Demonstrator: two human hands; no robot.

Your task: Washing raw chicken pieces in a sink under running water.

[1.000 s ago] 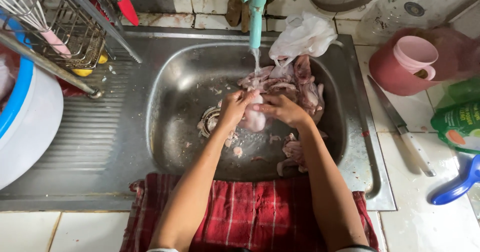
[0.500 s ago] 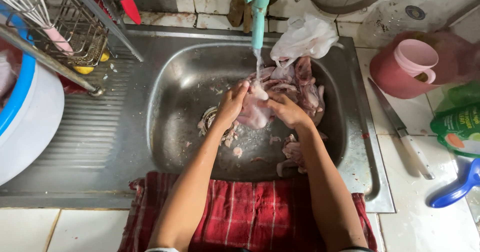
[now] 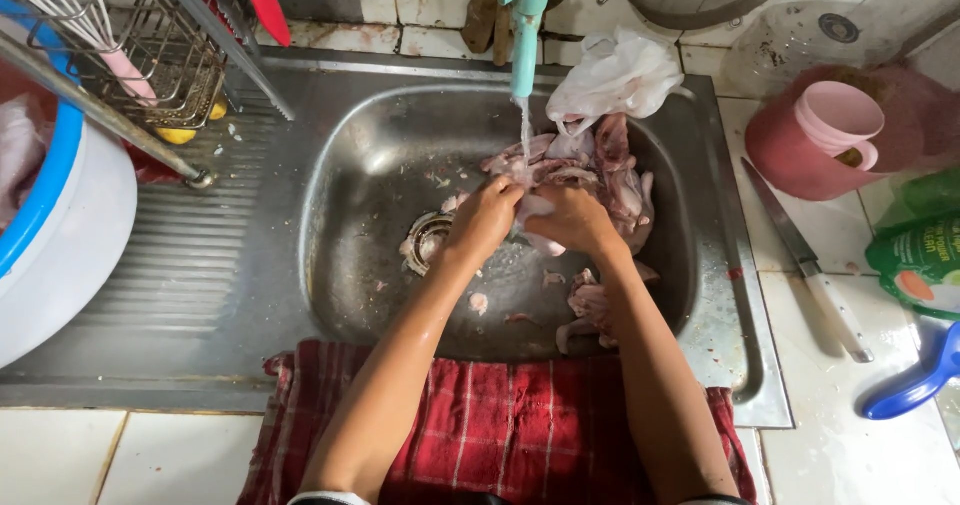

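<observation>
One head view, straight down.
It looks from close above onto the sink (image 3: 330,265) and nearby counter.

meat (image 3: 600,170): pale pink | tap (image 3: 527,25): turquoise | sink (image 3: 370,175): grey steel | cloth (image 3: 520,430): red-white check | jug (image 3: 815,130), 2 o'clock: pink | bag (image 3: 615,75): white | basin (image 3: 60,215), 9 o'clock: white, blue rim

Sink basin (image 3: 370,195): brushed stainless steel, wet, dull sheen; its drainboard (image 3: 190,265) is ribbed metal. Tap (image 3: 527,25): smooth turquoise plastic. Raw chicken pieces (image 3: 600,170): pale pink, slick and glossy, one piece (image 3: 535,210) gripped by the left hand (image 3: 487,217) and right hand (image 3: 572,217). Bag (image 3: 615,73): thin crinkled white plastic. Towel (image 3: 520,430): red checked woven cloth, matt. Rack (image 3: 150,45): metal wire. Mug (image 3: 815,130): matt pink plastic. Knife (image 3: 805,260): bare steel blade, white handle. Counter (image 3: 830,465): glazed white tile
</observation>
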